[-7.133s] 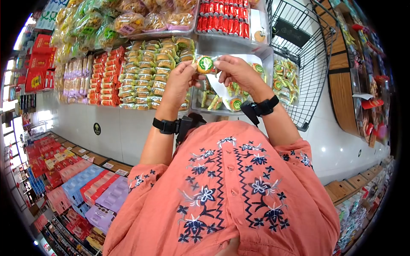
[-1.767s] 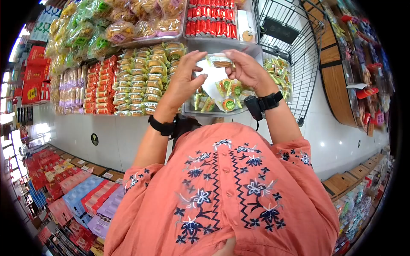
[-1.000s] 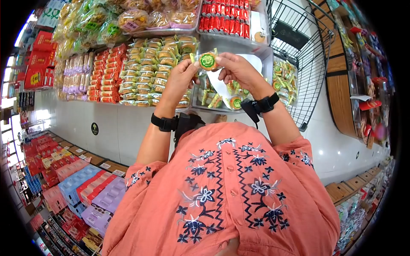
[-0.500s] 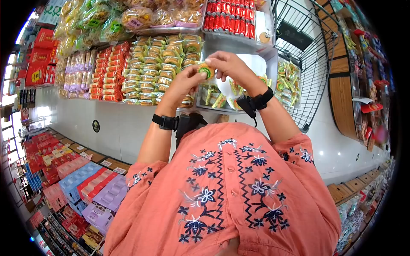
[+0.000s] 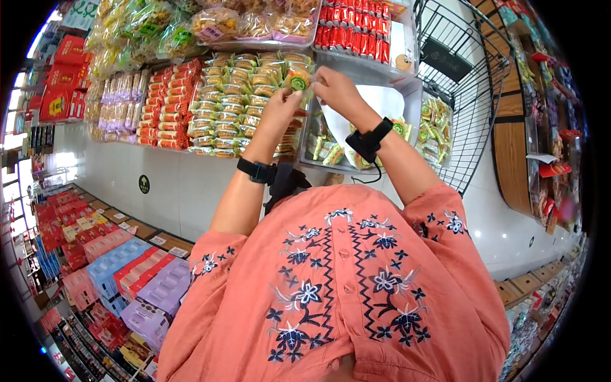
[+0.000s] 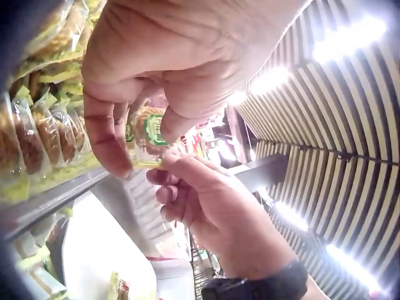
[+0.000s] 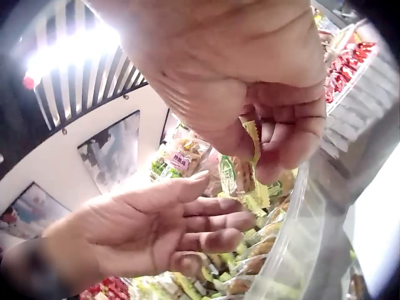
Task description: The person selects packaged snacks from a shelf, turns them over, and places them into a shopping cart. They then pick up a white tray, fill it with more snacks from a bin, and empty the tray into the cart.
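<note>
In the head view, a small wrapped biscuit (image 5: 297,81) with a round green label stands over the stacked packets. My right hand (image 5: 339,91) pinches its wrapper end; the yellow edge (image 7: 252,139) shows between thumb and fingers in the right wrist view. Close below the biscuit is my left hand (image 5: 280,114). Seen from the right wrist, that left hand (image 7: 150,231) has thumb and fingers spread, fingertips right beside the packet. The biscuit (image 6: 150,129) appears through the gap between left thumb and fingers in the left wrist view.
Rows of yellow-green packets (image 5: 229,105) and red-orange packets (image 5: 168,105) fill the display at left. A grey bin (image 5: 417,95) holds a white sheet (image 5: 366,105) and loose packets. Red-wrapped snacks (image 5: 353,32) lie behind it. A wire cart (image 5: 474,121) stands right.
The right hand alone held the biscuit, then both hands held it label up and turned it. Now it is farther forward and left, over the stacked packets, and the left fingers have loosened.
</note>
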Motion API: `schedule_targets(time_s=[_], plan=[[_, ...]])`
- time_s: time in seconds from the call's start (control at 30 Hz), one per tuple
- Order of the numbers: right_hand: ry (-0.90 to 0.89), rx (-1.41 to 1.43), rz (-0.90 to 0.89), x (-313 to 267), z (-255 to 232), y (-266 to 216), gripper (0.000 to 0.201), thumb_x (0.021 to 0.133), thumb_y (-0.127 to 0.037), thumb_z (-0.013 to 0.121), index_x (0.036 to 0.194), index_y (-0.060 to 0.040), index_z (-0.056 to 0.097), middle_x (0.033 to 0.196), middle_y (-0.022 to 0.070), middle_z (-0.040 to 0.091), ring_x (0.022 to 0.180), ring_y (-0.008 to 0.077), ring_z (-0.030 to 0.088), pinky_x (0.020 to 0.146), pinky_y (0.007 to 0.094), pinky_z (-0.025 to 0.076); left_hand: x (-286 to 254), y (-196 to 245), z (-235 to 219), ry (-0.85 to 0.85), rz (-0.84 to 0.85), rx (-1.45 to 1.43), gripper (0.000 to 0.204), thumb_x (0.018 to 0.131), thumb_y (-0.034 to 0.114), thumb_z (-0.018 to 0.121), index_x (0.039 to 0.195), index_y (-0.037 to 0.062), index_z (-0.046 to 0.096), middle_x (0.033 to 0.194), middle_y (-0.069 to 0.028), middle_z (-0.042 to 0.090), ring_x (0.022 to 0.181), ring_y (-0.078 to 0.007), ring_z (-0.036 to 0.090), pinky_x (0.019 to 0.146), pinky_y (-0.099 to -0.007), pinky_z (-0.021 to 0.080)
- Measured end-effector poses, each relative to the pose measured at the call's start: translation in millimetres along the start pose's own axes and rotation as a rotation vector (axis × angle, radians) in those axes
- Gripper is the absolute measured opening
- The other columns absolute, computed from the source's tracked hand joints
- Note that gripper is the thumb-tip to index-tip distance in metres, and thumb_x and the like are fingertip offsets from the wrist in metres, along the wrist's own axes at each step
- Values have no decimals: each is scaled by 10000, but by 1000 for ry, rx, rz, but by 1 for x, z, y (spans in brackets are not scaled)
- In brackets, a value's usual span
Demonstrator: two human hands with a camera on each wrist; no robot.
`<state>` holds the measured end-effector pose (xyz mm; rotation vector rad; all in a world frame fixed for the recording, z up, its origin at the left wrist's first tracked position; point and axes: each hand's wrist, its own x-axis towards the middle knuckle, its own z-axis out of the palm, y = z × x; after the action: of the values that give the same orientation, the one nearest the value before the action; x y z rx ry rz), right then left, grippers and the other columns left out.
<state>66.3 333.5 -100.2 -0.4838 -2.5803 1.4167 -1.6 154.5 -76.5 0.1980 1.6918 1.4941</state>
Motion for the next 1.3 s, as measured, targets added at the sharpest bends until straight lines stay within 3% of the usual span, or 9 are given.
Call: schedule_targets(time_s=[0.1, 0.2, 0.4, 0.7, 0.9, 1.0, 1.2, 1.3], plan=[[162, -259, -228, 9, 8, 2, 176, 861, -150, 594, 996, -44, 633, 872, 213, 686, 793, 425, 658, 710, 507, 541, 4, -9, -2, 101, 71, 59, 469, 1001, 308, 618, 1317, -17, 495, 1076, -97, 650, 875, -172, 688, 634, -293, 552], [168, -354, -198, 13, 17, -2, 154, 905, -179, 575, 998, -58, 592, 903, 181, 662, 877, 427, 626, 756, 529, 496, 5, -9, -2, 92, 98, 54, 476, 1006, 302, 607, 1312, -40, 480, 1061, -104, 640, 887, -173, 686, 637, -309, 565], [255, -374, -268, 17, 24, -8, 127, 882, -142, 600, 979, -60, 603, 865, 201, 653, 793, 422, 663, 686, 519, 543, 16, -6, 3, 119, 153, -5, 515, 994, 292, 606, 1316, -88, 475, 1096, -146, 646, 887, -202, 702, 618, -309, 565], [270, -361, -281, 32, 32, 3, 115, 884, -135, 618, 958, -49, 602, 858, 212, 654, 778, 432, 669, 664, 525, 548, 31, 3, 3, -4, 110, -15, 460, 987, 320, 601, 1240, -56, 528, 1067, -110, 653, 874, -197, 700, 602, -309, 567], [236, -435, -272, 26, 31, 4, 139, 871, -135, 633, 960, -30, 610, 845, 212, 655, 759, 418, 678, 645, 506, 553, 30, 13, 2, 8, 31, 132, 411, 993, 295, 592, 1213, -47, 533, 1022, -116, 662, 799, -186, 695, 531, -311, 550], [277, -462, -297, 28, 36, 8, 139, 859, -125, 638, 954, -27, 611, 841, 210, 655, 733, 412, 679, 626, 497, 553, 23, 7, 11, 225, 254, 99, 418, 1001, 244, 574, 1264, -74, 509, 967, -128, 668, 770, -187, 693, 513, -299, 550], [293, -469, -313, 32, 37, 5, 136, 853, -114, 634, 954, -27, 606, 842, 218, 651, 713, 409, 678, 606, 494, 548, 34, 6, 4, 127, 273, 216, 566, 997, 218, 567, 1429, -104, 396, 949, -172, 680, 738, -202, 692, 499, -307, 556], [291, -458, -272, 31, 37, 5, 135, 863, -105, 619, 971, -28, 597, 844, 222, 647, 725, 420, 673, 613, 507, 543, 37, 8, 4, 137, 197, 291, 548, 1005, 232, 592, 1428, -67, 411, 1156, -144, 636, 840, -183, 702, 595, -294, 557]])
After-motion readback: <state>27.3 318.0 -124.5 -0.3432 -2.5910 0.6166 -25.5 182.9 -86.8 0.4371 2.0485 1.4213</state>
